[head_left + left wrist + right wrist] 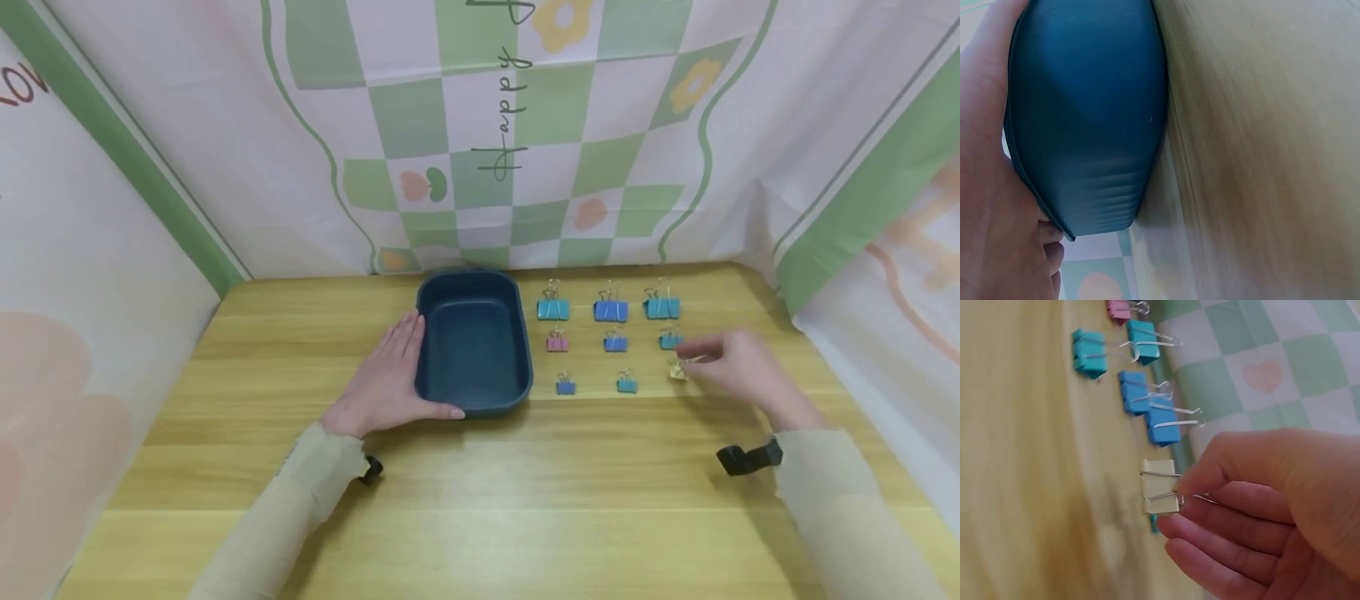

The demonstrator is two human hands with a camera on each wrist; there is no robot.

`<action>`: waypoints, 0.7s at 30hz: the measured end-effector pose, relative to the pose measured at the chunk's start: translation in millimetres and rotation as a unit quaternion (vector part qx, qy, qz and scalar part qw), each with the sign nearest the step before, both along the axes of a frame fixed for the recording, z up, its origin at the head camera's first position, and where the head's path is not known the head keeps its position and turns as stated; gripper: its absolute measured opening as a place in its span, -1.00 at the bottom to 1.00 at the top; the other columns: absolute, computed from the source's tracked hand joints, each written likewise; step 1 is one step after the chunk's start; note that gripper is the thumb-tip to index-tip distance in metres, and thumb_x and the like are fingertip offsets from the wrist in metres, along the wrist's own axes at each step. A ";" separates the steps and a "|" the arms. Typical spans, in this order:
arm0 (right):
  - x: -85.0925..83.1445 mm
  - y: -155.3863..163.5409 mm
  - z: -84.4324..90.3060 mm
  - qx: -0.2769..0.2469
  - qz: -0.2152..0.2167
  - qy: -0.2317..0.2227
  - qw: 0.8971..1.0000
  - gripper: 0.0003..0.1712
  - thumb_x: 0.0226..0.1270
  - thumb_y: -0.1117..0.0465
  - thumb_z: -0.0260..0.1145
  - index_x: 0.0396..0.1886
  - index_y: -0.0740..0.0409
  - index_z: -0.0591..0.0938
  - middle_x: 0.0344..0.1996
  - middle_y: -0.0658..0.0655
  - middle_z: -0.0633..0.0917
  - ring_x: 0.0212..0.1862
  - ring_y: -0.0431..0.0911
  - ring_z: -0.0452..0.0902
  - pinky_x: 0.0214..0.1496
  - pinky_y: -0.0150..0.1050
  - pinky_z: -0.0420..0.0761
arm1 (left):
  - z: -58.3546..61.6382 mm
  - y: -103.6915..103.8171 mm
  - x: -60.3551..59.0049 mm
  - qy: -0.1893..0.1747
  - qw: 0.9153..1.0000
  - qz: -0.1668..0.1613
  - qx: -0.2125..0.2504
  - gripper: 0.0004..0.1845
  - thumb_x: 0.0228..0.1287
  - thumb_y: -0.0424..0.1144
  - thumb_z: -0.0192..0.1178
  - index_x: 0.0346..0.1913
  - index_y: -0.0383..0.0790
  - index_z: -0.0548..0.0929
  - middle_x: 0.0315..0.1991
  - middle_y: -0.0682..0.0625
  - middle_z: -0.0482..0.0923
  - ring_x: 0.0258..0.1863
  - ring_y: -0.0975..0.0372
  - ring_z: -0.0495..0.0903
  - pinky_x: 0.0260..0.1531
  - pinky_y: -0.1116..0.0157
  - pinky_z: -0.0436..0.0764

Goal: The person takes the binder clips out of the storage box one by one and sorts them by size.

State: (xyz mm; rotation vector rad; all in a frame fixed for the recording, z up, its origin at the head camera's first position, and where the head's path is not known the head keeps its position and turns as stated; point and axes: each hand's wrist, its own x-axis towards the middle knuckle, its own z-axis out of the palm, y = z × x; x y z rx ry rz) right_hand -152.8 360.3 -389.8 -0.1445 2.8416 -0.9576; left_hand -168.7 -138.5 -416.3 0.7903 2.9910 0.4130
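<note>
The right hand (731, 360) pinched a small pale-yellow clip (1159, 495) by its wire handles, thumb above and forefinger below, the other fingers curled loosely beneath. In the head view that clip (678, 371) sat at the near right corner of the clip rows, low over the worktop (480, 483); whether it touched the wood could not be told. The right forearm, in a beige sleeve (832, 492), reached in from the near right, with a black strap at the wrist.

The left hand (390, 379) lay against the left side of a dark blue tray (474, 342), fingers straight along its wall and the thumb stretched along its near rim. The grip there was flat and relaxed, nothing clasped. The left wrist view showed the tray's outer wall (1085, 125) pressed against the palm.

The tray stood at the middle of the worktop. To its right, clips lay in three rows: three larger blue ones (611, 308) farthest, then a pink one (557, 341) with two blue, then two small blue ones (566, 385) nearest, beside the yellow.
</note>
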 end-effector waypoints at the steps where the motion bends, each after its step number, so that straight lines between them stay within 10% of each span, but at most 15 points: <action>1: 1.5 1.0 -2.4 0.005 0.001 -0.003 1.000 -0.55 0.37 0.16 0.42 0.16 0.33 0.67 0.04 0.39 0.69 0.02 0.27 0.64 0.01 0.09 0.68 | 0.1 -0.2 0.1 -0.001 1.000 0.000 0.000 0.60 -0.21 0.82 -0.03 0.62 -0.39 -0.21 0.64 -0.23 -0.30 0.60 0.08 -0.33 0.53 0.14 -0.23; 15: 7.6 6.2 -15.5 0.012 0.019 0.013 1.000 -0.50 0.39 0.15 0.41 0.20 0.37 0.63 0.04 0.40 0.69 -0.01 0.23 0.67 -0.15 -0.24 0.71 | 0.8 -2.1 0.6 0.001 1.000 0.000 -0.002 0.60 -0.22 0.82 -0.01 0.62 -0.37 -0.23 0.64 -0.23 -0.31 0.60 0.08 -0.33 0.53 0.16 -0.23; 21: 11.0 10.0 -9.9 0.004 -0.011 0.037 0.999 -0.28 0.45 -0.14 0.34 0.37 0.27 0.52 0.17 0.41 0.62 0.11 0.35 0.58 0.09 0.29 0.56 | 2.2 -4.5 1.0 -0.004 1.000 0.004 0.015 0.63 -0.26 0.81 0.05 0.62 -0.34 -0.29 0.64 -0.16 -0.41 0.60 0.09 -0.37 0.53 0.14 -0.25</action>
